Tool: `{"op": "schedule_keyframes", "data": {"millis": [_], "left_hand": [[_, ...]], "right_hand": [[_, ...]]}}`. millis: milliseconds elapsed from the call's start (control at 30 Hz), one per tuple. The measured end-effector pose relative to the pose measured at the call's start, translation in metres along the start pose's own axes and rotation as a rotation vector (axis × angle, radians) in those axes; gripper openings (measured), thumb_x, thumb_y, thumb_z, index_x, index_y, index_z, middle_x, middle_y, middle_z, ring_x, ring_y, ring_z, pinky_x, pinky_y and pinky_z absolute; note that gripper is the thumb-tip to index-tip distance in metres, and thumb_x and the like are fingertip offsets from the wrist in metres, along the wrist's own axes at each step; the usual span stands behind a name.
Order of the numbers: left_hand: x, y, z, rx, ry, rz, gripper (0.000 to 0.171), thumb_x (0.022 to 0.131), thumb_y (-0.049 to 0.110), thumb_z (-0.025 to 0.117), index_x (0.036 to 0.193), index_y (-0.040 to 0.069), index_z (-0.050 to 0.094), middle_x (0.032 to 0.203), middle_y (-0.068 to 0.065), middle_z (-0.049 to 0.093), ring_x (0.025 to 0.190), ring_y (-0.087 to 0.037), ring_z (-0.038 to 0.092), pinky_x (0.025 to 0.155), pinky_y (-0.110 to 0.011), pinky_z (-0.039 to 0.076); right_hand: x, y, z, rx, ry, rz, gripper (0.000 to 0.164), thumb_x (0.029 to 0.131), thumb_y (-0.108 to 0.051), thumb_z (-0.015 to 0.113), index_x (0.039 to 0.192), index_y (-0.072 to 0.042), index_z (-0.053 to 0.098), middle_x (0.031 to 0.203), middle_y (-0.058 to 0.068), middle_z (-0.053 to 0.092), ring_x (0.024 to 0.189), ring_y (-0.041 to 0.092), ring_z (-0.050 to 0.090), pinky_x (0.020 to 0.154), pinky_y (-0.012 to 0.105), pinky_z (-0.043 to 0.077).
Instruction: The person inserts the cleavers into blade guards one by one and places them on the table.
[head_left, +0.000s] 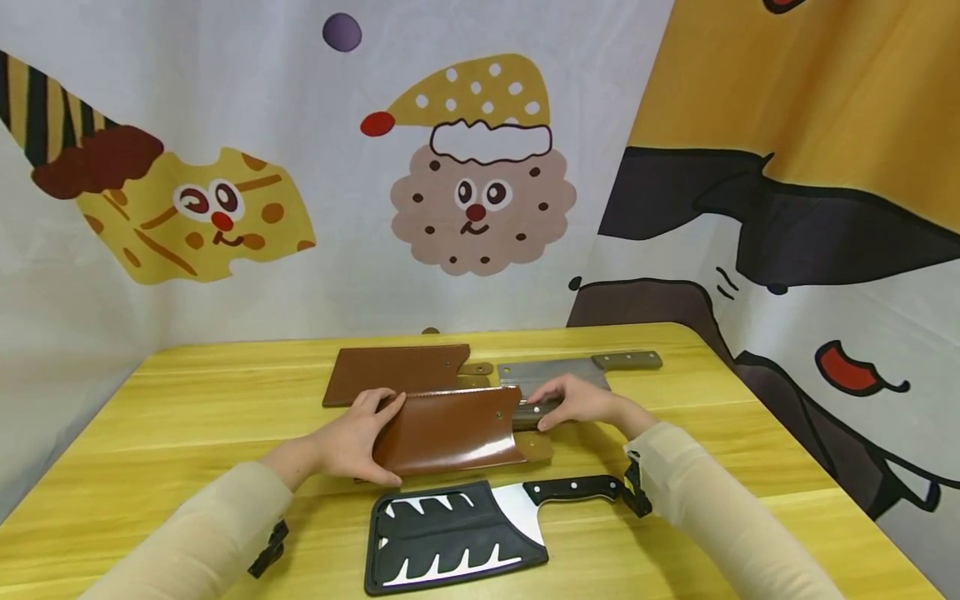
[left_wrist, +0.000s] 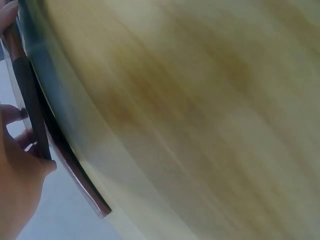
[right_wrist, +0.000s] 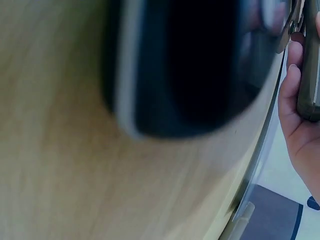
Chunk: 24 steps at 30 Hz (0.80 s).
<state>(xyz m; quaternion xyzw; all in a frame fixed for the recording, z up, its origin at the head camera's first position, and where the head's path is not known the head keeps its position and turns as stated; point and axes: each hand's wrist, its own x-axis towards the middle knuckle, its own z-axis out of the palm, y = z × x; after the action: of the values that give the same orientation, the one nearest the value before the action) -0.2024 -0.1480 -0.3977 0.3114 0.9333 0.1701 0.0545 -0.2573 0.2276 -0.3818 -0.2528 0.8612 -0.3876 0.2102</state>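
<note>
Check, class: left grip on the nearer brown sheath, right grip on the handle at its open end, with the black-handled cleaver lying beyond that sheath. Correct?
No: the head view shows the black-handled cleaver in front of that brown sheath. The rest stands.

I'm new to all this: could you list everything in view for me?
Table: one, yellow wood-grain, beneath the knives
Backdrop: one, white with cartoon prints, behind the table
Rear sheath: one, brown, far side
Rear cleaver: one, grey blade, brownish handle, right of rear sheath
Held sheath: one, glossy brown, mid-table
Knife handle: one, dark, at held sheath's open end
Front cleaver: one, black handle, near side
Blade cover: one, black and white, on front cleaver
Sleeves: two, cream, on both arms
Left hand: one, gripping held sheath
Right hand: one, gripping knife handle
</note>
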Motion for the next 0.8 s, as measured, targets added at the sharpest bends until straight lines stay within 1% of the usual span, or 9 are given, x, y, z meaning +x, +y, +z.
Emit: {"op": "schedule_keyframes", "data": {"millis": [167,233,400,467,533,667,733,800], "left_hand": [[-0.002,-0.001,0.001,-0.004,-0.016,-0.014,0.118,0.063,0.061,0.074,0.148,-0.001,0.022,0.145,-0.023,0.024,0.133,-0.040,0.024,0.099,-0.054,0.037],[-0.002,-0.002,0.002,-0.003,-0.024,-0.018,0.117,0.063,0.062,0.074,0.148,-0.001,0.022,0.145,-0.023,0.024,0.133,-0.040,0.024,0.099,-0.054,0.037],[-0.004,-0.003,0.005,0.026,-0.026,-0.001,0.117,0.064,0.063,0.073,0.147,-0.002,0.023,0.145,-0.025,0.024,0.133,-0.041,0.024,0.100,-0.054,0.036],[-0.006,-0.005,0.007,0.047,-0.017,0.007,0.115,0.065,0.064,0.072,0.146,-0.001,0.026,0.146,-0.025,0.023,0.134,-0.042,0.023,0.102,-0.056,0.034],[-0.008,-0.007,0.007,0.069,0.007,0.011,0.110,0.066,0.066,0.070,0.145,0.000,0.030,0.146,-0.025,0.025,0.134,-0.043,0.024,0.103,-0.057,0.031],[-0.009,-0.013,-0.001,0.044,0.068,-0.018,0.101,0.070,0.063,0.068,0.143,0.002,0.037,0.146,-0.026,0.027,0.133,-0.045,0.025,0.102,-0.062,0.028],[-0.006,-0.018,-0.008,0.016,0.090,-0.041,0.098,0.072,0.060,0.069,0.143,0.001,0.036,0.146,-0.027,0.027,0.133,-0.046,0.024,0.100,-0.064,0.028],[-0.004,-0.022,-0.016,-0.016,0.092,-0.075,0.099,0.073,0.058,0.069,0.144,0.001,0.033,0.146,-0.028,0.024,0.133,-0.047,0.022,0.100,-0.066,0.027]], "right_hand": [[0.004,-0.002,0.002,-0.051,-0.007,-0.001,0.043,0.074,-0.012,0.078,0.112,0.004,0.066,0.108,0.018,0.067,0.090,0.012,0.062,0.081,0.028,0.049],[0.006,-0.002,0.002,-0.094,-0.003,-0.013,0.041,0.073,-0.012,0.079,0.109,0.003,0.067,0.107,0.017,0.068,0.090,0.012,0.062,0.082,0.028,0.049],[0.012,-0.001,0.004,-0.163,-0.007,-0.048,0.035,0.071,-0.013,0.080,0.102,0.002,0.071,0.102,0.014,0.069,0.087,0.011,0.060,0.080,0.027,0.049],[0.012,-0.002,0.004,-0.155,-0.019,-0.044,0.034,0.074,-0.014,0.079,0.103,0.001,0.070,0.102,0.013,0.068,0.087,0.010,0.058,0.079,0.026,0.048],[0.010,-0.002,0.002,-0.133,-0.022,-0.033,0.033,0.077,-0.015,0.075,0.105,0.002,0.069,0.102,0.014,0.067,0.086,0.010,0.058,0.078,0.026,0.048],[0.005,0.005,-0.011,-0.094,0.020,-0.022,0.035,0.083,-0.017,0.069,0.111,0.004,0.066,0.101,0.016,0.067,0.087,0.012,0.059,0.077,0.027,0.049],[0.000,0.010,-0.021,-0.096,0.053,-0.030,0.036,0.084,-0.016,0.069,0.112,0.006,0.064,0.101,0.019,0.067,0.087,0.013,0.060,0.076,0.028,0.049],[-0.005,0.015,-0.033,-0.100,0.078,-0.022,0.038,0.084,-0.016,0.069,0.114,0.007,0.063,0.104,0.021,0.066,0.088,0.014,0.060,0.077,0.028,0.050]]}}
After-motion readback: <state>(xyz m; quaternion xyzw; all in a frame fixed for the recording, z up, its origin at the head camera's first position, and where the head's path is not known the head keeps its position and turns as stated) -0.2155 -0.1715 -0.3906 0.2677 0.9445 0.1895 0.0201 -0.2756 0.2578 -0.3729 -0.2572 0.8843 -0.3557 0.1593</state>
